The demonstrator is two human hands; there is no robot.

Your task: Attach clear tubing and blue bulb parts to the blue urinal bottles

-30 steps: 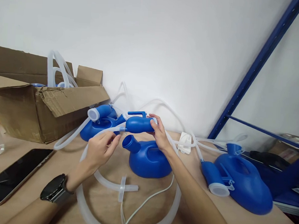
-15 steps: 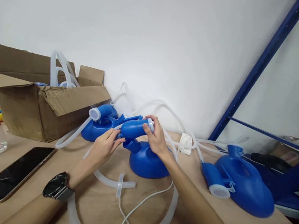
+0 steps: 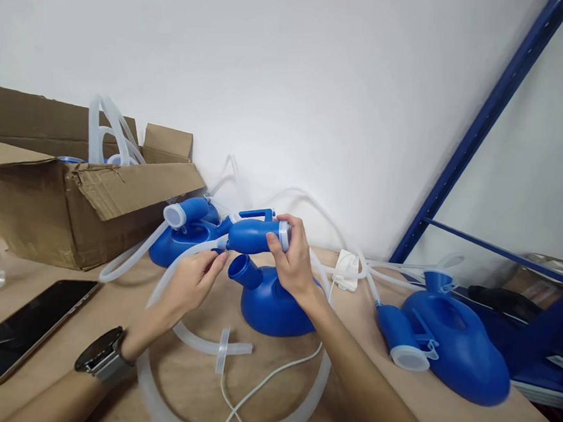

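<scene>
My right hand (image 3: pixel 294 254) grips a blue cylindrical cup (image 3: pixel 251 236) by its white-capped right end, holding it level above a rounded blue bottle (image 3: pixel 277 304). The bottle stands on the table, its open neck tilted to the left. At the cup's left end a small metal clamp (image 3: pixel 227 246) sits where a translucent tube (image 3: pixel 182 255) joins it. My left hand (image 3: pixel 194 277) pinches at this clamp with thumb and forefinger. The tube loops down over the table beneath my wrists.
A cardboard box (image 3: pixel 31 209) with tubes stands at left, a black phone (image 3: pixel 27 328) before it. Other blue bottles lie behind (image 3: pixel 173 245) and at right (image 3: pixel 465 346). A white adapter (image 3: pixel 347 270) and cable lie mid-table. A blue rack post (image 3: pixel 474 134) rises at right.
My left hand has moved slightly down and left at the cup's end, so the clamp and tube joint now show. The cup is held more level, and the bottle's neck is more visible.
</scene>
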